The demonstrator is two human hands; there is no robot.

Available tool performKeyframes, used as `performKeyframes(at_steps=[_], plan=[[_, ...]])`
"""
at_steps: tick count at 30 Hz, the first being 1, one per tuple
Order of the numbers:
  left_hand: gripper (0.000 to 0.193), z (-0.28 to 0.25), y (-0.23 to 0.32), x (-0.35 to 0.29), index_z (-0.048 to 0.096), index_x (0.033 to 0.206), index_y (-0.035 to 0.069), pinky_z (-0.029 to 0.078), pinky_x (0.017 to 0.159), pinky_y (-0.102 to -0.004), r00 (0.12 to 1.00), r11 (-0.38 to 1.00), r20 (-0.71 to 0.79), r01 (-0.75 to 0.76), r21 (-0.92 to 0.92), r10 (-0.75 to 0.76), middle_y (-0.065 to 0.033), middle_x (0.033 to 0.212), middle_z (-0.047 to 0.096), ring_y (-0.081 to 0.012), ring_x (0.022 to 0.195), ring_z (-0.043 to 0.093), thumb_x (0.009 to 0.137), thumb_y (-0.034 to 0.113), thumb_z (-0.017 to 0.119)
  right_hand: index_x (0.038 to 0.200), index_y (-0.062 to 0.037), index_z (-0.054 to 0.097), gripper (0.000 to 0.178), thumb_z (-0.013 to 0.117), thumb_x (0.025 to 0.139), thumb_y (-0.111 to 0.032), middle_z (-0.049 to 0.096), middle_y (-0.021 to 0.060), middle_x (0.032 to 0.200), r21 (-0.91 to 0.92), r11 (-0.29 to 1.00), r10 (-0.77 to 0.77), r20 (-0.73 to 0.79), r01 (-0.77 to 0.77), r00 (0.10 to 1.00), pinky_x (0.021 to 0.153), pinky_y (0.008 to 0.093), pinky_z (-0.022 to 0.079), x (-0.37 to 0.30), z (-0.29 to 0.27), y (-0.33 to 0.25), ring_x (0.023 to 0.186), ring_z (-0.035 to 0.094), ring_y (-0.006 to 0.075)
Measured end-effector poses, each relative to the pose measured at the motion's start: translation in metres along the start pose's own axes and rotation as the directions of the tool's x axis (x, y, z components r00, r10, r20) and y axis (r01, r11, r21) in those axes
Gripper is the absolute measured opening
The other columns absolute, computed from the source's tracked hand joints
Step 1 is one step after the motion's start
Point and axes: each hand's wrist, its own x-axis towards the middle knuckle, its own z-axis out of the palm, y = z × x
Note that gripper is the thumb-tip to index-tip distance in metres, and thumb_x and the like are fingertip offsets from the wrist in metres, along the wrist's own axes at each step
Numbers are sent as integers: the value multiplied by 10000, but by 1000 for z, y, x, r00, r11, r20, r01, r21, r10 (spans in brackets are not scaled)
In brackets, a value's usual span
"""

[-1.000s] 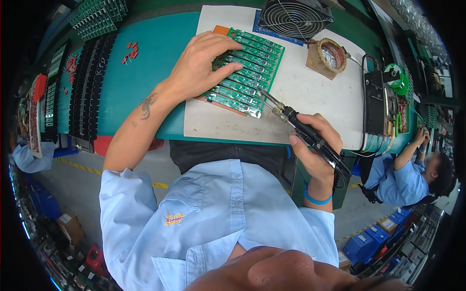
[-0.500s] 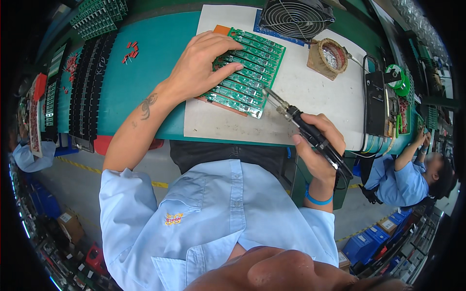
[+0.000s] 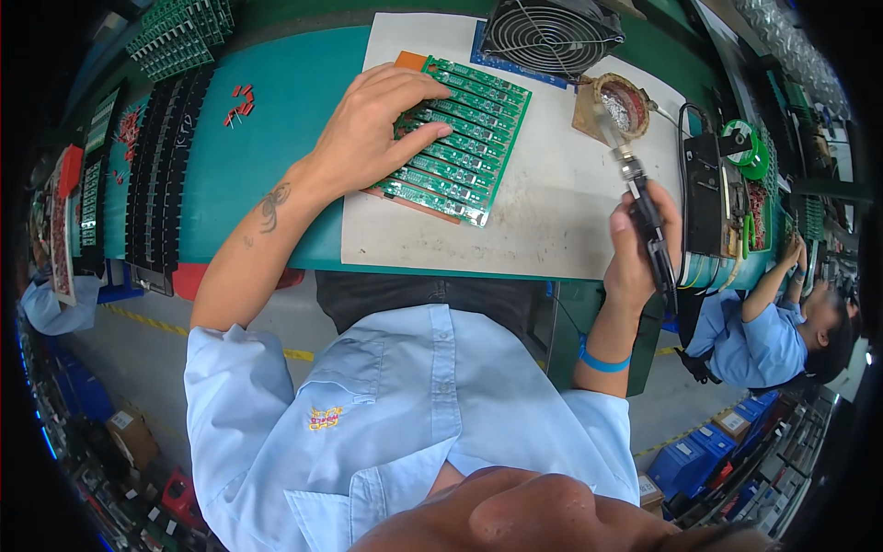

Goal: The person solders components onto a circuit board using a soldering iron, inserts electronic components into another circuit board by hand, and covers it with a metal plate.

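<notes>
My left hand (image 3: 370, 133) rests on a green circuit board panel (image 3: 483, 120) made of several narrow strips, its fingers over the left part and its thumb lying across the strips. Under the panel an orange-brown backing (image 3: 411, 61) sticks out along the edges. My right hand (image 3: 630, 253) is wrapped round the black handle of a soldering iron (image 3: 651, 225). The iron points away from me, and its blurred tip is at the near left rim of a round pot (image 3: 642, 90) holding silvery bits. I cannot tell whether tip and rim touch.
A black fan (image 3: 552, 39) stands behind the white sheet (image 3: 543, 212). Red components (image 3: 241, 103) and black slotted strips (image 3: 166, 175) lie on the green mat at left. A dark box (image 3: 706, 198) and green solder spool (image 3: 750, 152) stand right; beyond them sits a co-worker (image 3: 759, 345).
My right hand has carried the soldering iron from the panel's right edge rightward and away to the pot. My left hand stays on the panel. The whole view has shifted slightly.
</notes>
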Motion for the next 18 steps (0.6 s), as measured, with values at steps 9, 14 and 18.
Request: performKeyframes(at_steps=[9, 14, 18], plan=[[290, 1, -2, 0, 728, 1129, 47, 451, 1068, -389, 1000, 1000, -18, -15, -3, 15, -53, 1062, 744, -234, 1000, 656, 889, 201, 780, 1168, 13, 695, 441, 787, 737, 27, 710, 113, 926, 23, 998, 46, 389, -60, 920, 690, 262, 472, -19, 9, -10, 743, 599, 168], [291, 0, -1, 0, 727, 1124, 41, 459, 1049, -382, 1000, 1000, -8, -11, -2, 11, -56, 1052, 741, -233, 979, 651, 884, 197, 781, 1150, 12, 705, 425, 772, 731, 45, 714, 109, 914, 19, 997, 54, 422, -68, 905, 682, 263, 474, -18, 12, -11, 734, 599, 167], [294, 1, -1, 0, 727, 1122, 38, 463, 1034, -378, 1000, 1000, -14, -21, 8, 21, -57, 1044, 739, -232, 963, 645, 879, 194, 782, 1145, 12, 709, 421, 767, 730, 50, 717, 107, 912, 6, 997, 67, 435, -77, 898, 682, 263, 477, -18, 12, -10, 731, 600, 167]])
